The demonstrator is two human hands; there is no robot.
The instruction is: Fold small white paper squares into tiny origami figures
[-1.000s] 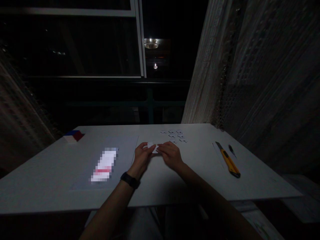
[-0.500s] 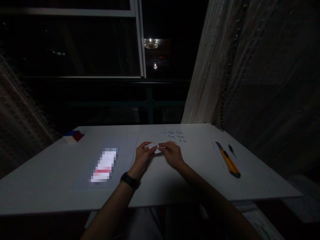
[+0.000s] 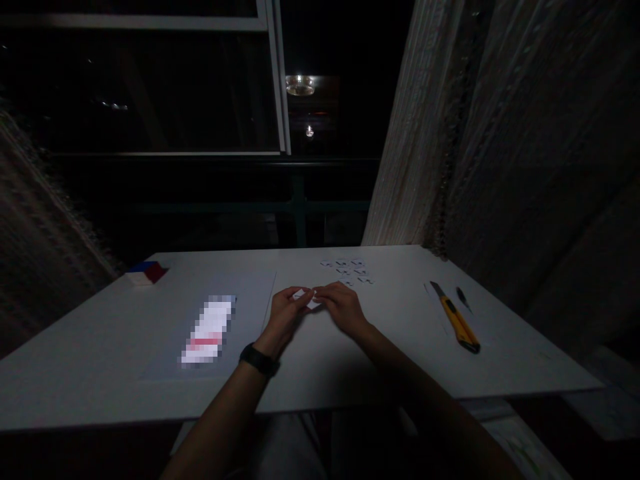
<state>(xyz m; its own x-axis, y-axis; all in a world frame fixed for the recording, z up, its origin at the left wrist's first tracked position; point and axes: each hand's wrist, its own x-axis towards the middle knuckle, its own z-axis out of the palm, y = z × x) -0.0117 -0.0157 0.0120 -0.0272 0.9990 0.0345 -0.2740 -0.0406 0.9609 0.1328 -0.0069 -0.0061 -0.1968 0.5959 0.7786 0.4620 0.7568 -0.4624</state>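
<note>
My left hand (image 3: 283,319) and my right hand (image 3: 340,308) meet over the middle of a white table (image 3: 350,360) in dim light. Both pinch a small white piece of paper (image 3: 307,299) between their fingertips, just above the tabletop. A black watch sits on my left wrist (image 3: 259,360). Several small white paper pieces (image 3: 349,271) lie in a cluster just beyond my right hand.
A yellow utility knife (image 3: 457,325) and a dark pen (image 3: 463,299) lie at the right. A large pale sheet (image 3: 220,320) lies at the left with a blurred patch on it. A red and blue block (image 3: 145,272) sits at the far left corner. Curtains hang on both sides.
The two hands have drawn slightly closer together around the white piece, and the fingers have shifted on it. Nothing else on the table has moved.
</note>
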